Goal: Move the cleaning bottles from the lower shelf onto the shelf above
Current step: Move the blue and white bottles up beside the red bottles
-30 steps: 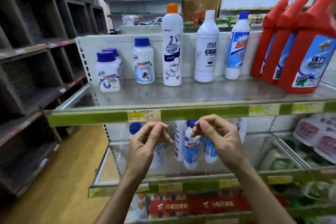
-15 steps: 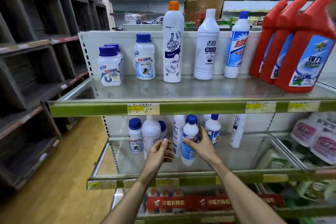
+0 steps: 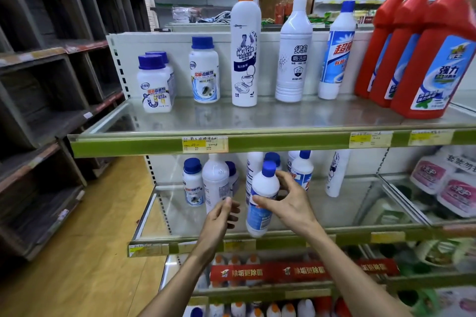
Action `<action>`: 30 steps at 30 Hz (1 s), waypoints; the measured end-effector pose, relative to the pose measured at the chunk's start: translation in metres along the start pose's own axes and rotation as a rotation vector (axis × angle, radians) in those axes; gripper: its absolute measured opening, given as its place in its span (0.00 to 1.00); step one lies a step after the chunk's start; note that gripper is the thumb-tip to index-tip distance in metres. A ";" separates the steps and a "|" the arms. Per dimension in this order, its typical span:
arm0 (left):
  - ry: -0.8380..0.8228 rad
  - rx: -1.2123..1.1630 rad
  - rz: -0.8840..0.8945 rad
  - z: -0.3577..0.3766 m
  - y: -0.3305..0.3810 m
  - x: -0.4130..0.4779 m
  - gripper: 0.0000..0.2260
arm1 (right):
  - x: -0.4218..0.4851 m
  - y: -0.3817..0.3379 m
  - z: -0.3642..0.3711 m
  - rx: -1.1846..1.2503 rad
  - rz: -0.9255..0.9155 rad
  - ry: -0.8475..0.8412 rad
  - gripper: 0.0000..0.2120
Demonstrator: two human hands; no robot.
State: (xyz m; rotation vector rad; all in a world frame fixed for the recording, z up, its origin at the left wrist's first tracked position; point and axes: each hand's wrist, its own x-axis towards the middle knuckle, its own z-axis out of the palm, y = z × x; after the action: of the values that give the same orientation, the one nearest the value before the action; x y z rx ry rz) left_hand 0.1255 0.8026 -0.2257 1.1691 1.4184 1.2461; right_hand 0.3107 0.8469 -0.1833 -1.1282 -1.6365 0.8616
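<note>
On the lower shelf (image 3: 257, 240) stand several white cleaning bottles. My right hand (image 3: 289, 204) is wrapped around a white bottle with a blue cap and blue label (image 3: 261, 201), which leans forward at the shelf's front. My left hand (image 3: 219, 216) reaches a plain white bottle (image 3: 215, 180), fingertips touching its lower part, fingers loosely curled. A short blue-capped jar (image 3: 192, 181) stands to the left, and more blue-capped bottles (image 3: 302, 168) behind. The shelf above (image 3: 270, 140) holds an orange-capped Mr Muscle bottle (image 3: 244, 46) and other white bottles.
Three red bottles (image 3: 422, 54) fill the upper shelf's right end, and two blue-capped jars (image 3: 153, 82) stand at its left. Bare steel shows along the upper shelf's front. Pink-labelled packs (image 3: 448, 185) lie to the right. Dark wooden racks (image 3: 46, 85) flank the left, over a wooden floor.
Both hands dropped from in front of the upper shelf's edge into the lower shelf. My right hand took hold of the blue-capped bottle and tilted it forward; my left reached the plain white bottle.
</note>
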 end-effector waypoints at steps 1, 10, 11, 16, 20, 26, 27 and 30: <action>-0.012 0.001 0.003 -0.001 0.002 -0.004 0.19 | -0.004 -0.011 0.001 0.007 -0.032 0.019 0.28; -0.129 -0.257 0.227 -0.003 0.031 -0.041 0.37 | -0.011 -0.097 0.013 0.178 -0.213 0.169 0.27; -0.127 -0.262 0.237 -0.003 0.037 -0.043 0.38 | -0.009 -0.102 0.015 0.188 -0.207 0.171 0.26; -0.231 -0.551 0.046 -0.005 0.058 -0.048 0.28 | 0.001 -0.125 0.013 0.348 -0.161 0.065 0.21; -0.618 -0.848 -0.304 -0.008 0.068 -0.045 0.32 | 0.014 -0.143 0.012 0.580 -0.097 -0.066 0.21; -0.601 -0.561 -0.154 -0.010 0.074 -0.046 0.35 | 0.025 -0.159 0.009 0.635 -0.074 0.094 0.11; -0.514 -0.480 -0.064 -0.009 0.076 -0.048 0.35 | 0.027 -0.161 0.008 0.583 -0.094 0.147 0.10; -0.349 -0.318 0.152 -0.007 0.080 -0.049 0.34 | 0.033 -0.164 0.008 0.503 -0.129 0.258 0.13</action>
State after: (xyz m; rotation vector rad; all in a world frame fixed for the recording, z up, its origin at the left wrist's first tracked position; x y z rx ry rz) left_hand 0.1335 0.7567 -0.1440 1.2157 0.8542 1.2439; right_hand 0.2516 0.8232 -0.0284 -0.7361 -1.1767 0.9328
